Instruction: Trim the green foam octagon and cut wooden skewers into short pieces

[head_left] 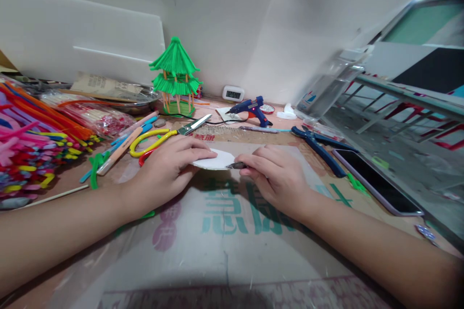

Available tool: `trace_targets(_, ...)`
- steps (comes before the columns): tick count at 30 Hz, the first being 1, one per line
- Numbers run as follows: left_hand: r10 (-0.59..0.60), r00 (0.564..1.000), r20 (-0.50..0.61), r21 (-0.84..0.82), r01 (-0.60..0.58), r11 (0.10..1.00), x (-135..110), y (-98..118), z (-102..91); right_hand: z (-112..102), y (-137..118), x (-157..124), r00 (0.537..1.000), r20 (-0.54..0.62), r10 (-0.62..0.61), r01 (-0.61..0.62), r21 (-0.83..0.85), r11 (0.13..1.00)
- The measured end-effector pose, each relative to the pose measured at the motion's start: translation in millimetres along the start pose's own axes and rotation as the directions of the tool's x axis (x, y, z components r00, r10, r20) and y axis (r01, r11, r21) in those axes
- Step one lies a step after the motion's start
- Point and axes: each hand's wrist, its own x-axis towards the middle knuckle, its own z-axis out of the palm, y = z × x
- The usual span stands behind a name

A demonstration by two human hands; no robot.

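Observation:
My left hand (170,166) pinches a small flat white board (219,160) with a thumb on top and fingers below. The board is held above the work surface and has an angled outline. My right hand (275,178) is closed around a small dark craft knife (237,165); most of its body is hidden in the fingers. Its pointed tip touches the board's right edge. Just beyond my left hand lie scissors (155,141) with yellow and red handles, blades pointing away.
A green pipe-cleaner pagoda (176,77) stands at the back, left of a blue glue gun (253,110) and a small clock (233,93). Pipe cleaners (32,145) crowd the left. Blue pliers (322,152) and a phone (377,181) lie right. Printed cardboard (203,265) covers the table.

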Motion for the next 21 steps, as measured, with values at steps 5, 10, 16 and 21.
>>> trace_targets(5,-0.013,1.000,0.012,0.007,0.013,1.000,-0.2,0.8,-0.3,0.0,-0.7,-1.3,1.000,-0.017,0.015,-0.015,0.043,0.999)
trace_targets(10,0.004,1.000,0.001,0.028,-0.004,1.000,-1.0,1.7,-0.9,0.4,-1.8,-1.1,1.000,-0.019,0.005,-0.004,0.018,1.000)
trace_targets(16,0.005,1.000,0.008,0.032,-0.005,0.999,-0.2,2.8,-0.5,-0.6,-2.0,-0.6,1.000,-0.018,-0.007,0.007,-0.018,1.000)
trace_targets(21,0.017,1.000,0.009,0.051,-0.018,0.999,-0.6,3.3,-1.6,0.0,-1.4,-0.5,1.000,-0.014,-0.008,0.007,-0.045,0.999)
